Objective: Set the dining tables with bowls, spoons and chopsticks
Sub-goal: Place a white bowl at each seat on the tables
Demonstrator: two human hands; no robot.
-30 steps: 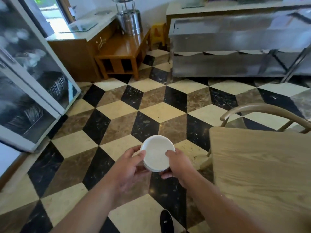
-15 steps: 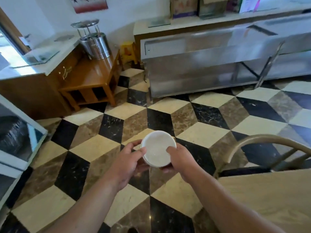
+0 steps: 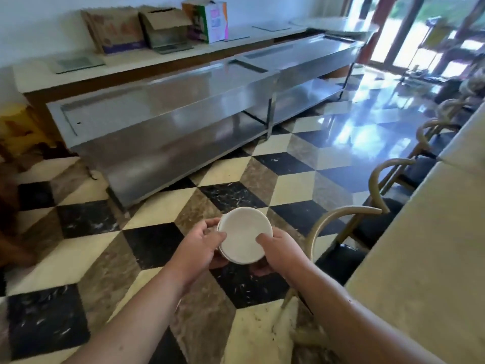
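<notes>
Far off to the left of the fingers and well beyond them runs a long stainless-steel serving counter (image 3: 168,122), with brown cardboard boxes (image 3: 115,28) on the ledge behind it. The left hand (image 3: 202,245) is clenched onto the left rim of a small stack of white round bowls (image 3: 242,233), thumb pressed over the top edge and the other fingers (image 3: 210,224) curled behind and under. The stack hangs in the air over the black, cream and brown chequered stone floor (image 3: 157,214), resting on nothing. The right hand (image 3: 280,249) grasps the opposite rim the same way, thumb laid on the upper bowl's face. Just to the right of the fingers and below them arches the curved wooden back of a chair (image 3: 338,214), and further right lies the pale wooden dining table (image 3: 425,258), bare where visible, so no place appears set yet. The risk looks to be the stack itself: held only by its rims and slightly tilted, a lower bowl could slide free and break on the hard floor, or the bowls could knock the chair back while swinging toward the table.
</notes>
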